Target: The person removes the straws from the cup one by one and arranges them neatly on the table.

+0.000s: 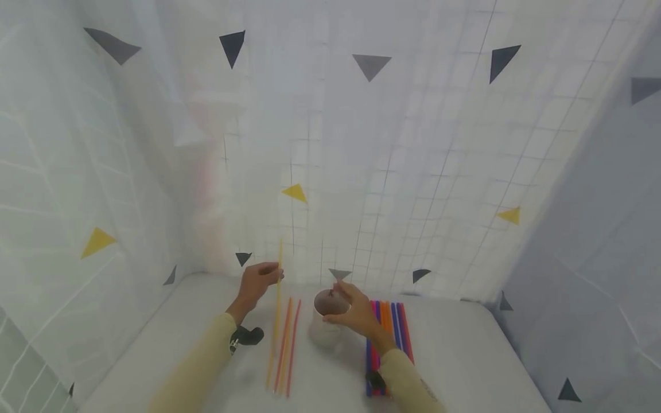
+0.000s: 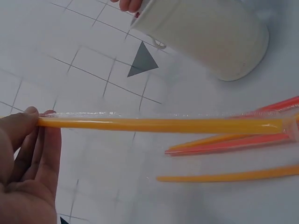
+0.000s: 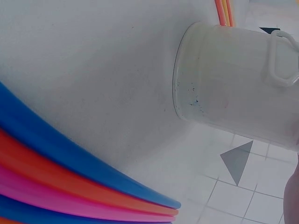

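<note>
In the head view my left hand (image 1: 258, 282) pinches a long yellow straw (image 1: 277, 310) near its upper end. The left wrist view shows thumb and fingertips on this straw (image 2: 163, 124), with clear wrapping along it. My right hand (image 1: 356, 310) holds the rim of a white mug (image 1: 325, 332), thumb at the near side and fingers at the far side. The mug stands upright on the table; its side handle (image 3: 272, 60) shows in the right wrist view. Only a little of the right hand (image 3: 292, 196) enters that view.
Several thin orange and red straws (image 1: 293, 347) lie between the left forearm and the mug. Right of the mug lies a row of thicker blue, orange, pink and red tubes (image 1: 400, 327), partly under the right forearm. A white patterned sheet (image 1: 413, 143) hangs behind the table.
</note>
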`<control>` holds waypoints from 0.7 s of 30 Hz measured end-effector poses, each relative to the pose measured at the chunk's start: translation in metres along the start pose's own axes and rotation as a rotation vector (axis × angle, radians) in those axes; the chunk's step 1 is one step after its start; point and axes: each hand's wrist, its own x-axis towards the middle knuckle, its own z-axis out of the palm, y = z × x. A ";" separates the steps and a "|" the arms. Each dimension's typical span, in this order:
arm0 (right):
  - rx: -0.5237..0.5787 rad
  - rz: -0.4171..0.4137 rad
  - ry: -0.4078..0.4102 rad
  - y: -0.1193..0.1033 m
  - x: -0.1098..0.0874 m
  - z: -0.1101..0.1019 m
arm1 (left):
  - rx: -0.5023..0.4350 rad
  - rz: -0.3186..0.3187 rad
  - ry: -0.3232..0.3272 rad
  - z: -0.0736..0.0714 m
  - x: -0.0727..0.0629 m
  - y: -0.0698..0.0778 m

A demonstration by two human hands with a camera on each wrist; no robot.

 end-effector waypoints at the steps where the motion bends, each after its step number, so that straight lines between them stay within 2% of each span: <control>1: 0.001 0.007 -0.003 -0.004 0.000 -0.001 | 0.002 -0.009 0.006 -0.001 -0.001 -0.003; 7: -0.005 0.044 -0.027 -0.012 0.001 -0.002 | 0.002 -0.072 0.047 -0.008 -0.009 -0.025; 15: -0.025 0.027 0.000 0.028 0.008 0.004 | 0.021 -0.115 0.049 -0.013 -0.015 -0.039; 21: -0.029 0.040 -0.008 0.033 0.007 0.002 | -0.013 -0.155 0.058 -0.014 -0.022 -0.046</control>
